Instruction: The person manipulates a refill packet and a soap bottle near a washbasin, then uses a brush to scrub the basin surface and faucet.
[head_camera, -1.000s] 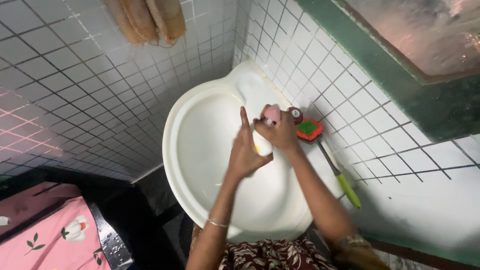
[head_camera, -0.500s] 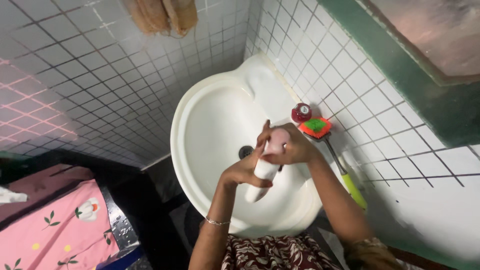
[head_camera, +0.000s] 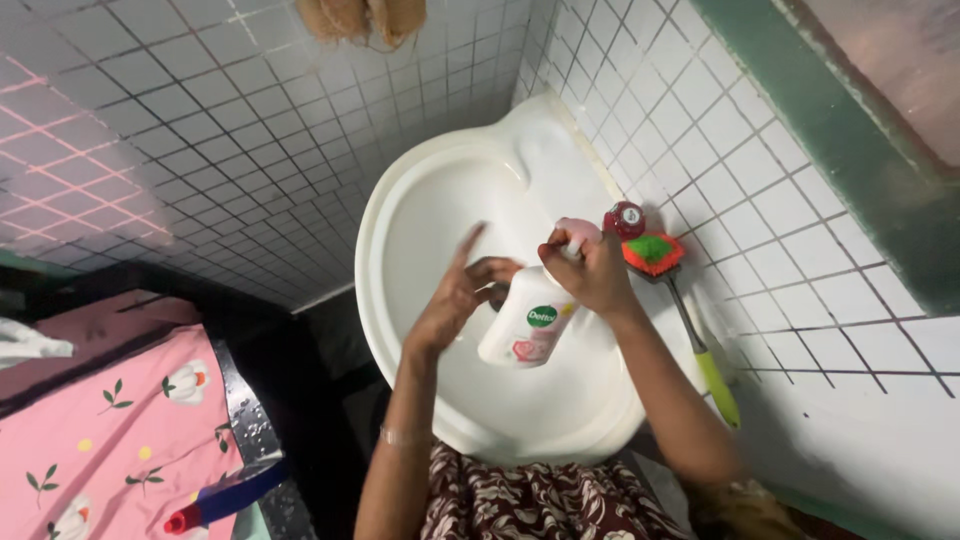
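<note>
White plastic fills my right hand (head_camera: 590, 275): I grip a soap bottle (head_camera: 528, 325) by its pink pump top, tilted over the pale basin (head_camera: 400, 250). My left hand (head_camera: 455, 295) is spread loose, fingers cupped beside the nozzle, holding nothing. A red tap knob (head_camera: 625, 218) and a green-handled scrubbing brush (head_camera: 680, 310) rest on the basin's edge by the tiled wall (head_camera: 200, 150).
</note>
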